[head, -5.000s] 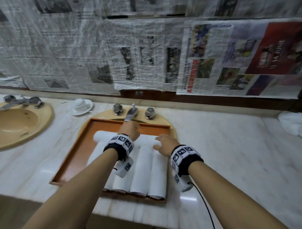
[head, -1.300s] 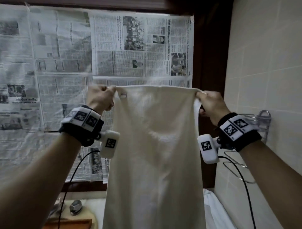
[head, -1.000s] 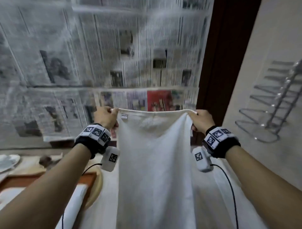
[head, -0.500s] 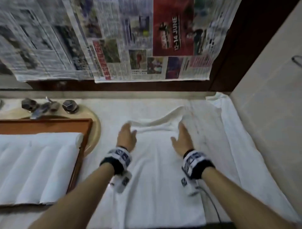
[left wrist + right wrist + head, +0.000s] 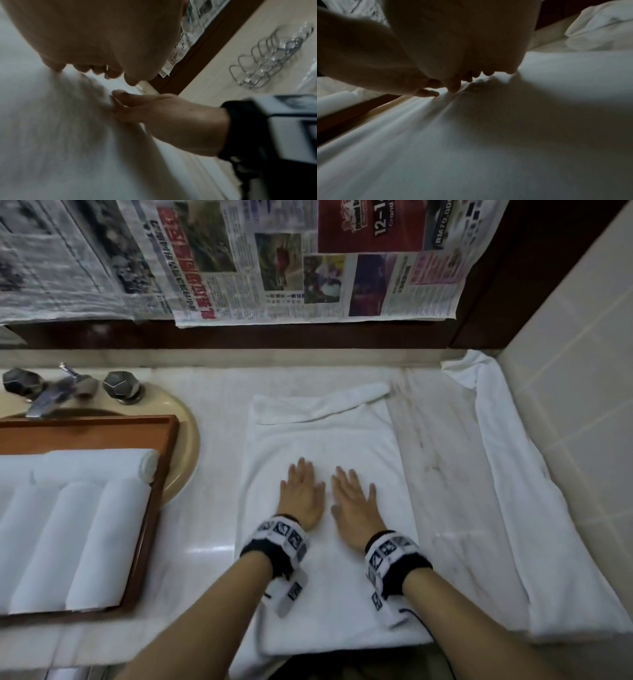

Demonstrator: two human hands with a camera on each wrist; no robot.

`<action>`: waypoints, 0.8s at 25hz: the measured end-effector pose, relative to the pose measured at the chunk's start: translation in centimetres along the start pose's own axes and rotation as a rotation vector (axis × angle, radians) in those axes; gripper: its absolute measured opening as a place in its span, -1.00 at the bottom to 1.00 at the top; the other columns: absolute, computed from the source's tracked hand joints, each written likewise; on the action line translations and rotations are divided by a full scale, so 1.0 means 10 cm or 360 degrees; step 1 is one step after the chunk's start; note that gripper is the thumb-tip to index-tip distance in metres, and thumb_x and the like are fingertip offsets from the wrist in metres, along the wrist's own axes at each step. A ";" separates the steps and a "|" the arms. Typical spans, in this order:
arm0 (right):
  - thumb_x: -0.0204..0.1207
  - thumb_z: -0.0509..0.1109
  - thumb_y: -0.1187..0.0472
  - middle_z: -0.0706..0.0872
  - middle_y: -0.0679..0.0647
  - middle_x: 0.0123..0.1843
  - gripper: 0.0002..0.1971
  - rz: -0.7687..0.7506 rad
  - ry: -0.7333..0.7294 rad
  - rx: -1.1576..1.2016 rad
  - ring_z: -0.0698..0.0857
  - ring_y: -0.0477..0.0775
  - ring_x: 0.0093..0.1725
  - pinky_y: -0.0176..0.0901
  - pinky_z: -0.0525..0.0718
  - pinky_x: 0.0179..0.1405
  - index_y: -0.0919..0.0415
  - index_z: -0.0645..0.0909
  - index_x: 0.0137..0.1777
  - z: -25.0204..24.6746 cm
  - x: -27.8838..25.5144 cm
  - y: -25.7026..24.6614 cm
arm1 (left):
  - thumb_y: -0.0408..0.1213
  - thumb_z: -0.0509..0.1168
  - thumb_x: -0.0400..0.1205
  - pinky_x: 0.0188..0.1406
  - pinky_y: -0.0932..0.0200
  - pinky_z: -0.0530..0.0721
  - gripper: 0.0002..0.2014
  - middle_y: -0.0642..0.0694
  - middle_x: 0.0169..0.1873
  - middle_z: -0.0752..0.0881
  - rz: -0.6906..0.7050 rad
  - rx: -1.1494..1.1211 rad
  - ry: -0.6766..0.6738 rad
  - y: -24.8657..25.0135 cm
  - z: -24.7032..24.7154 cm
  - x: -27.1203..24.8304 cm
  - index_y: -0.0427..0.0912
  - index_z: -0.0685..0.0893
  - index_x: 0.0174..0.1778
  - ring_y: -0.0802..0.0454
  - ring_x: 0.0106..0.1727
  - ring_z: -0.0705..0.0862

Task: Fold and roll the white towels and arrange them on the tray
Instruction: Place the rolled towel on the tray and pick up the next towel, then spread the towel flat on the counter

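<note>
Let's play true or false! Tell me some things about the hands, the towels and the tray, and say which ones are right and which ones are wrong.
1. Both hands lie flat on the spread towel. True: the left hand and right hand press it with straight fingers.
2. The wooden tray has no towels on it. False: several rolled towels lie in it.
3. The tray sits over a sink. True.
4. The right hand holds a rolled towel. False: it holds nothing.
5. Another white towel lies by the tiled wall. True.
6. The spread towel is to the left of the tray. False: it is to the right.
</note>
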State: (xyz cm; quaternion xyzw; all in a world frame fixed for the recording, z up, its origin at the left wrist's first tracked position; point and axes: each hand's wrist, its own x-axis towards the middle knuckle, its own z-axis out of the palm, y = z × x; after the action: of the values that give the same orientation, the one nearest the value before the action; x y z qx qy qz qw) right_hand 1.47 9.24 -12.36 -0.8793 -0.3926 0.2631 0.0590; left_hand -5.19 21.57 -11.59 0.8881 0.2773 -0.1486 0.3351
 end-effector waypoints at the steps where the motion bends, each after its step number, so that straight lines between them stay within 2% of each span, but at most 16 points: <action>1: 0.76 -0.05 0.10 -0.40 -0.02 0.70 -0.37 -0.0068 -0.0044 -0.0066 -0.37 0.06 0.68 0.30 -0.31 0.61 0.10 -0.29 0.71 0.10 -0.14 -0.02 | -0.02 -0.15 0.81 0.63 -0.09 -0.25 -0.40 -0.15 0.70 -0.24 0.0078 0.0000 -0.0075 0.02 0.16 -0.18 -0.19 -0.16 0.71 -0.11 0.70 -0.26; 3: 0.75 -0.09 -0.06 -0.48 -0.04 0.67 -0.34 0.0006 -0.0113 -0.0120 -0.42 0.04 0.66 0.29 -0.37 0.59 0.06 -0.36 0.69 0.19 -0.28 0.19 | 0.13 -0.24 0.76 0.59 -0.05 -0.37 -0.36 -0.06 0.67 -0.35 0.0147 0.0212 -0.0096 -0.22 0.31 -0.45 -0.05 -0.24 0.71 -0.06 0.68 -0.37; 4: 0.74 -0.11 -0.13 -0.50 -0.04 0.66 -0.32 0.0153 -0.0134 -0.0091 -0.45 0.03 0.65 0.30 -0.39 0.58 0.05 -0.38 0.68 0.16 -0.31 0.34 | 0.17 -0.28 0.72 0.58 -0.07 -0.40 -0.34 -0.04 0.66 -0.40 0.0065 0.0327 -0.0039 -0.43 0.30 -0.52 0.00 -0.28 0.70 -0.06 0.67 -0.40; 6: 0.72 -0.16 -0.18 -0.54 -0.04 0.65 -0.30 0.0502 -0.0105 -0.0069 -0.48 0.05 0.64 0.38 -0.41 0.55 0.08 -0.42 0.67 0.04 -0.37 0.59 | 0.17 -0.27 0.73 0.60 -0.15 -0.40 -0.35 -0.07 0.64 -0.45 -0.0313 0.0319 0.0117 -0.71 0.15 -0.58 0.02 -0.33 0.69 -0.09 0.65 -0.45; 7: 0.73 -0.17 -0.17 -0.54 -0.03 0.65 -0.31 0.0541 -0.0091 -0.0090 -0.49 0.06 0.63 0.42 -0.41 0.54 0.10 -0.43 0.67 0.02 -0.38 0.56 | 0.14 -0.24 0.76 0.60 -0.18 -0.40 -0.35 -0.09 0.63 -0.47 -0.0430 0.0275 0.0137 -0.72 0.09 -0.59 -0.01 -0.34 0.69 -0.10 0.64 -0.47; 8: 0.74 -0.17 -0.14 -0.53 -0.02 0.65 -0.31 0.0444 -0.0068 -0.0117 -0.49 0.06 0.63 0.42 -0.42 0.54 0.12 -0.43 0.66 0.06 -0.47 0.43 | 0.11 -0.23 0.77 0.60 -0.18 -0.41 -0.35 -0.11 0.63 -0.47 -0.0392 0.0260 0.0132 -0.60 0.13 -0.65 -0.06 -0.34 0.69 -0.09 0.63 -0.48; 10: 0.76 -0.15 -0.06 -0.51 -0.02 0.66 -0.35 0.0086 -0.0101 -0.0108 -0.48 0.04 0.63 0.39 -0.39 0.56 0.13 -0.40 0.67 0.27 -0.64 0.07 | 0.08 -0.25 0.78 0.58 -0.10 -0.43 -0.37 -0.07 0.64 -0.45 -0.0006 0.0211 0.0019 -0.22 0.41 -0.79 -0.07 -0.34 0.68 0.00 0.62 -0.49; 11: 0.76 -0.15 -0.05 -0.50 -0.03 0.67 -0.36 -0.0020 -0.0124 -0.0112 -0.47 0.02 0.64 0.37 -0.38 0.58 0.12 -0.39 0.68 0.39 -0.74 -0.02 | 0.08 -0.27 0.78 0.57 -0.05 -0.44 -0.38 -0.04 0.65 -0.44 0.0114 0.0169 -0.0070 -0.12 0.55 -0.88 -0.06 -0.33 0.69 0.05 0.62 -0.48; 12: 0.76 -0.15 -0.05 -0.50 -0.04 0.67 -0.36 -0.0027 -0.0131 -0.0119 -0.47 0.01 0.64 0.34 -0.37 0.59 0.11 -0.39 0.68 0.45 -0.82 0.01 | 0.08 -0.27 0.78 0.57 -0.02 -0.45 -0.39 -0.02 0.65 -0.42 0.0145 0.0190 -0.0115 -0.13 0.62 -0.96 -0.06 -0.32 0.69 0.07 0.62 -0.46; 14: 0.75 -0.15 -0.09 -0.51 -0.05 0.66 -0.35 0.0196 -0.0107 -0.0099 -0.46 -0.01 0.64 0.34 -0.37 0.59 0.09 -0.41 0.68 0.43 -0.87 0.33 | 0.06 -0.24 0.78 0.60 -0.05 -0.43 -0.38 0.00 0.65 -0.42 -0.0044 0.0292 -0.0006 -0.43 0.55 -1.03 -0.08 -0.34 0.68 0.04 0.65 -0.43; 16: 0.74 -0.17 -0.12 -0.51 -0.04 0.67 -0.33 0.0499 -0.0064 -0.0110 -0.45 0.02 0.65 0.41 -0.37 0.56 0.11 -0.42 0.67 0.34 -0.93 0.58 | 0.06 -0.24 0.78 0.63 -0.15 -0.39 -0.36 -0.02 0.65 -0.43 -0.0413 0.0322 0.0127 -0.68 0.41 -1.10 -0.10 -0.37 0.68 -0.01 0.65 -0.43; 17: 0.74 -0.17 -0.11 -0.50 -0.03 0.67 -0.33 0.0526 -0.0043 -0.0107 -0.44 0.03 0.65 0.43 -0.38 0.53 0.13 -0.42 0.67 0.33 -0.96 0.57 | 0.06 -0.24 0.78 0.63 -0.17 -0.38 -0.36 -0.04 0.65 -0.43 -0.0496 0.0277 0.0133 -0.69 0.39 -1.12 -0.11 -0.36 0.68 -0.03 0.66 -0.43; 18: 0.74 -0.15 -0.09 -0.49 -0.03 0.67 -0.34 0.0423 -0.0002 -0.0106 -0.43 0.04 0.65 0.42 -0.39 0.53 0.13 -0.40 0.67 0.35 -0.99 0.44 | 0.06 -0.25 0.78 0.63 -0.16 -0.39 -0.36 -0.05 0.65 -0.42 -0.0430 0.0222 0.0123 -0.58 0.43 -1.14 -0.14 -0.35 0.68 -0.04 0.66 -0.42; 20: 0.75 -0.15 -0.02 -0.48 -0.06 0.67 -0.37 0.0066 0.0007 -0.0154 -0.41 0.02 0.66 0.36 -0.39 0.55 0.11 -0.37 0.68 0.53 -1.05 0.10 | 0.02 -0.26 0.79 0.62 -0.10 -0.39 -0.39 -0.06 0.66 -0.38 -0.0094 0.0167 0.0054 -0.21 0.65 -1.17 -0.14 -0.32 0.69 -0.01 0.67 -0.40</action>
State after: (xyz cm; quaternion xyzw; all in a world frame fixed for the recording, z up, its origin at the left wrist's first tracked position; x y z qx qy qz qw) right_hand -6.34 0.41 -12.83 -0.8896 -0.3865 0.2431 0.0118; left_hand -16.33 13.90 -12.12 0.8983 0.3008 -0.1577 0.2788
